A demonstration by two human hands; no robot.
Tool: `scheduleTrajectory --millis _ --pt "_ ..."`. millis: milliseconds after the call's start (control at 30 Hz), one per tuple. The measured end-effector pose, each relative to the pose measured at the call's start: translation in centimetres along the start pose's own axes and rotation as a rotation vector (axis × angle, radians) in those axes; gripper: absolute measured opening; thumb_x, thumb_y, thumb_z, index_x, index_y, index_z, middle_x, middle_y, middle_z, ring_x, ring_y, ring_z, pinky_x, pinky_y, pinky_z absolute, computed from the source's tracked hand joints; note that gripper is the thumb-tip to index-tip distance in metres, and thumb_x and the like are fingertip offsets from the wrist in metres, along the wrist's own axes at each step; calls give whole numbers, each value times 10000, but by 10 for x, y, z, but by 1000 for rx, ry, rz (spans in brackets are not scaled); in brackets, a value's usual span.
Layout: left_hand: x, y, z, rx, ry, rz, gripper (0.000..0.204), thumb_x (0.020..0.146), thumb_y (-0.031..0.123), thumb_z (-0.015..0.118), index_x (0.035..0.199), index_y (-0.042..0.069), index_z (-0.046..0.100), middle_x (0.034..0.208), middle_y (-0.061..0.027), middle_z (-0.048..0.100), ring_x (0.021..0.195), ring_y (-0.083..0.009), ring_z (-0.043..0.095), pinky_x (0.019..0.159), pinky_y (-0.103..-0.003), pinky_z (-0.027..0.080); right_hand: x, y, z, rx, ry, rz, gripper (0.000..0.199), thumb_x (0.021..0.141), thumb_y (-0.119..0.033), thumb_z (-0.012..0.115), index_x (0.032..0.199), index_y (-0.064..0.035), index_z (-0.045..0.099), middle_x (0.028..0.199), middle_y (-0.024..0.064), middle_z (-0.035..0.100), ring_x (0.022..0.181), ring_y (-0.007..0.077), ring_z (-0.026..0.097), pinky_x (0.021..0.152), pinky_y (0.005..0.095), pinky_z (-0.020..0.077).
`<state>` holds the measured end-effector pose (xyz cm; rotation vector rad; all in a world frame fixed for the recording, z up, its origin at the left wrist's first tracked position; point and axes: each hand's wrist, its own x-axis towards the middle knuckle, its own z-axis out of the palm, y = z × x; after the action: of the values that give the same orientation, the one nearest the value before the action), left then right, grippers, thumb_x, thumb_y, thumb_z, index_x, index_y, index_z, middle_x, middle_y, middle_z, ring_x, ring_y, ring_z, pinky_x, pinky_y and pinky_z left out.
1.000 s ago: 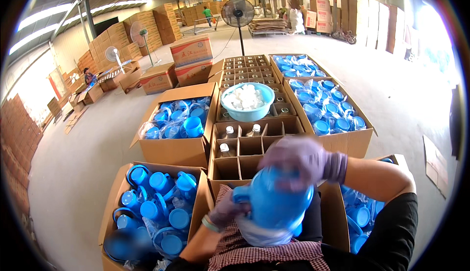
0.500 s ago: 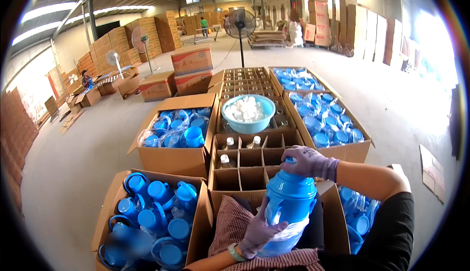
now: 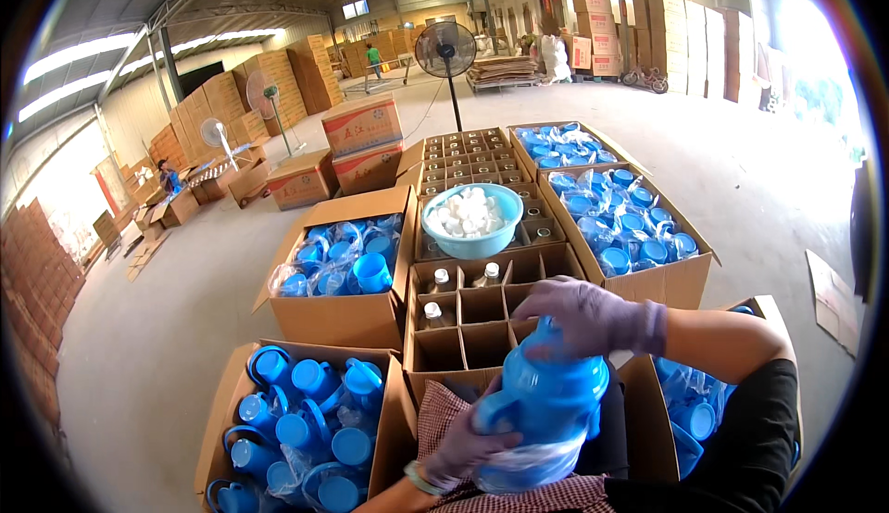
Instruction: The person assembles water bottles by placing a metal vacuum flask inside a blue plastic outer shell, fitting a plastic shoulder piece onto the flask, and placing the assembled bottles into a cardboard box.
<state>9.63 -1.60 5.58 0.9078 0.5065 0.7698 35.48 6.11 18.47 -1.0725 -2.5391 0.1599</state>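
Blue all over, a flask (image 3: pixel 556 397) stands roughly upright in the lower middle of the frame, close to the person's body, with clear plastic wrap (image 3: pixel 532 457) round its lower part. Reaching in from the lower edge, the purple-gloved left hand (image 3: pixel 463 448) is curved against the flask's left side, below the handle (image 3: pixel 494 411), thumb laid across the front, and has hold of it. From the right, the purple-gloved right hand (image 3: pixel 593 319) is half curled over the top of the flask; some fingertips are hidden, so I cannot tell how firmly it grips. Just behind the flask, in the middle of the frame, is a divided carton (image 3: pixel 435 353) where 3 bottles (image 3: pixel 433 317) with white tops stand in separate cells. Beyond it, a pale blue basin (image 3: pixel 470 248) full of small white pieces (image 3: pixel 468 212) rests on another divided carton (image 3: pixel 546 207). At the lower left, an open carton (image 3: pixel 396 420) is packed with blue handled pieces (image 3: pixel 296 430); more blue pieces fill cartons at left of centre (image 3: pixel 338 320), right of centre (image 3: pixel 662 283) and lower right (image 3: pixel 648 420). A black fan (image 3: pixel 445 47) stands at the top centre, and 1 person in green (image 3: pixel 373 57) is to its left.
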Motion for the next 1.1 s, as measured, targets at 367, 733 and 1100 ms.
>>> scheduleTrajectory --millis 367,733,1100 --pt "3 -10 3 160 102 96 965 839 168 882 1634 61 346 1465 -139 602 1334 -280 593 1180 -431 434 11 4 21 115 -39 176 263 925 -251 699 1101 -68 768 1074 144 738 992 329 717 876 395 600" --pt "25 -33 1 370 322 99 837 832 164 898 1551 43 488 1330 -108 676 1204 -215 656 1097 -392 512 -5 41 40 320 -11 340 235 904 -269 743 1025 -68 748 928 128 752 883 295 729 855 418 587" --pt "15 12 -101 299 -388 121 1151 686 333 1004 1603 13 386 1414 -118 662 1283 -214 637 1135 -399 486 -11 -44 2 639 -5 -394 1450 649 -412 1005 1647 14 44 1325 238 642 1143 356 716 970 467 604"
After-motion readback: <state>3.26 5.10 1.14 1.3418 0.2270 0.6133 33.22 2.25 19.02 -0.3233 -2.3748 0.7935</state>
